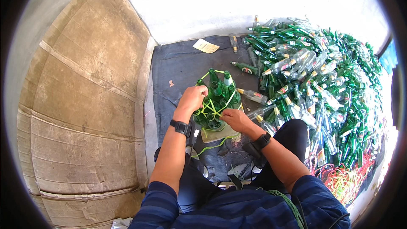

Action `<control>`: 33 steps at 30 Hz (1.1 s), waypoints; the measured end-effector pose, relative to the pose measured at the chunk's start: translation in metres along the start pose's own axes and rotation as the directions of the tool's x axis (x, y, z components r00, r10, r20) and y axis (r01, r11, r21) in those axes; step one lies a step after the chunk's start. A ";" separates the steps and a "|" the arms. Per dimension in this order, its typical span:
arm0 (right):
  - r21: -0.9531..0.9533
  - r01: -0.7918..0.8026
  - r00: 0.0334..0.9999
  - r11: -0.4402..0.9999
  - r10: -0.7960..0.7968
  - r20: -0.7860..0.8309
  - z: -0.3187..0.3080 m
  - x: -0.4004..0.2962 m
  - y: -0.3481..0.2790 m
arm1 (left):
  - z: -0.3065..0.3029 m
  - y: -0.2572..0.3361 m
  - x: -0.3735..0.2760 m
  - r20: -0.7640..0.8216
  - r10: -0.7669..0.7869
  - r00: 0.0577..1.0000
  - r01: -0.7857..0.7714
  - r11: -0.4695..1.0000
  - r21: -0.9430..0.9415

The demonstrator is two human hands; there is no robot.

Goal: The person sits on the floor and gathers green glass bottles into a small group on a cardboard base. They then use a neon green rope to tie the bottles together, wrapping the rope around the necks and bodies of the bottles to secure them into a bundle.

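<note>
Several green glass bottles stand upright in a tight cluster before me. A thin yellow-green plastic strap runs around the necks at the cluster's far side and crosses over those on the near side. At the left of the cluster, my left hand has its fingers curled on the strap among the bottle necks; its fingertips are partly hidden. My right hand pinches the strap at the near right. Beneath the bottles lies a flat, light-coloured board, and a loose strap end trails towards me.
A large heap of green and clear glass bottles fills the right side. Loose bottles, including a clear one, lie near the cluster. Tangled coloured straps sit at lower right. Cardboard sheets line the left wall. A paper piece lies on the dark mat.
</note>
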State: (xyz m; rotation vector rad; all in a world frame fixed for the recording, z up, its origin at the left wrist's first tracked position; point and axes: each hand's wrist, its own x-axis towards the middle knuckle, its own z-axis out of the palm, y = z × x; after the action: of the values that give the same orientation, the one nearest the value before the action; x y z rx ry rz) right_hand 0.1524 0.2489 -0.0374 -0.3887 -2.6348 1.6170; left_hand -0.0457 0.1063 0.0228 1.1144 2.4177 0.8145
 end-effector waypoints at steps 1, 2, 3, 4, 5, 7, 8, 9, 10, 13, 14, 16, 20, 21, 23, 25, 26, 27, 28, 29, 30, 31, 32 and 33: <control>-0.010 0.001 1.000 1.000 -0.001 0.009 -0.002 -0.001 0.000 | 0.001 -0.001 0.000 0.013 -0.002 1.000 0.002 1.000 0.006; -0.029 0.018 1.000 0.999 -0.018 0.019 -0.004 -0.002 0.001 | 0.002 -0.002 0.001 0.027 -0.005 1.000 0.005 1.000 0.011; -0.047 0.038 0.999 0.998 -0.037 0.031 -0.006 -0.002 0.001 | 0.002 -0.005 0.001 0.039 -0.009 0.999 0.008 1.000 0.019; -0.064 0.058 0.998 0.996 -0.055 0.043 -0.009 -0.003 0.001 | 0.003 -0.007 0.001 0.034 0.028 0.999 -0.030 0.998 0.053; -0.075 0.080 0.996 0.994 -0.077 0.049 -0.011 -0.003 0.001 | 0.003 -0.008 0.001 0.030 0.064 0.997 -0.067 0.994 0.086; -0.097 0.122 0.991 0.988 -0.117 0.060 -0.018 -0.005 0.000 | 0.007 -0.012 -0.001 0.012 0.127 0.992 -0.127 0.978 0.166; -0.078 0.114 0.991 0.990 -0.108 0.074 -0.020 -0.005 0.000 | 0.009 -0.014 -0.003 -0.004 0.153 0.988 -0.149 0.966 0.213; -0.060 0.105 0.991 0.993 -0.100 0.086 -0.024 -0.004 -0.001 | 0.010 -0.014 -0.005 -0.017 0.181 0.983 -0.170 0.950 0.260; -0.042 0.096 0.991 0.995 -0.091 0.098 -0.027 -0.004 -0.002 | 0.011 -0.014 -0.006 -0.037 0.207 0.978 -0.193 0.953 0.233; 0.126 0.020 0.990 0.992 -0.038 0.136 -0.038 -0.008 -0.011 | 0.008 -0.009 -0.012 -0.063 0.214 0.975 -0.204 0.970 0.133; 0.208 -0.048 0.988 0.977 0.015 0.156 -0.041 -0.010 -0.017 | 0.006 -0.006 -0.014 -0.046 0.173 0.984 -0.169 0.982 0.087; 0.361 -0.186 0.972 0.914 0.117 0.204 -0.047 -0.014 -0.026 | 0.000 0.004 -0.021 0.016 0.165 0.986 -0.164 0.986 -0.023; 0.520 -0.095 0.982 0.849 -0.007 0.190 -0.047 -0.014 -0.023 | 0.000 0.014 -0.039 0.104 0.250 0.963 -0.248 0.968 -0.034; 0.529 -0.039 0.988 0.848 -0.045 0.145 -0.043 -0.015 -0.022 | 0.004 0.015 -0.041 0.112 0.261 0.959 -0.265 0.964 0.023; 0.535 0.093 0.990 0.840 -0.134 0.038 -0.035 -0.015 -0.021 | 0.010 0.018 -0.044 0.114 0.196 0.974 -0.214 0.960 0.180; 0.518 0.239 0.970 0.821 -0.230 -0.082 -0.026 -0.013 -0.025 | 0.011 0.030 -0.048 0.123 0.093 0.988 -0.121 0.962 0.246; 0.574 0.199 0.978 0.794 -0.201 -0.062 -0.024 -0.015 -0.028 | 0.015 0.028 -0.048 0.100 0.096 0.990 -0.120 0.953 0.279; 0.628 0.159 0.984 0.762 -0.175 -0.037 -0.023 -0.018 -0.035 | 0.018 0.025 -0.049 0.074 0.097 0.993 -0.115 0.943 0.313; 0.678 0.118 0.989 0.726 -0.151 -0.011 -0.022 -0.020 -0.040 | 0.020 0.023 -0.049 0.047 0.099 0.994 -0.109 0.932 0.347; 0.712 0.126 0.985 0.691 -0.169 -0.011 -0.017 -0.018 -0.040 | 0.022 0.020 -0.050 0.048 0.073 0.996 -0.086 0.927 0.366; 0.743 0.136 0.983 0.655 -0.185 -0.017 -0.012 -0.016 -0.036 | 0.021 0.025 -0.049 0.051 0.053 0.997 -0.069 0.921 0.383; 0.773 0.144 0.980 0.618 -0.200 -0.023 -0.009 -0.013 -0.033 | 0.020 0.030 -0.049 0.054 0.032 0.998 -0.051 0.915 0.400; 0.804 0.103 0.988 0.585 -0.155 -0.014 -0.009 -0.010 -0.030 | 0.018 0.035 -0.049 0.064 0.007 0.998 -0.032 0.917 0.397; 0.834 0.060 0.994 0.549 -0.111 0.001 -0.008 -0.008 -0.028 | 0.015 0.041 -0.050 0.074 -0.022 0.997 -0.009 0.919 0.393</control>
State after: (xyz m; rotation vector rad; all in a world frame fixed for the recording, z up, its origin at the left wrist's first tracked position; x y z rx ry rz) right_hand 0.1554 0.2424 -0.0079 -0.1457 -1.5172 2.5789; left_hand 0.0172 0.0940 0.0417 1.2485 2.5840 0.2742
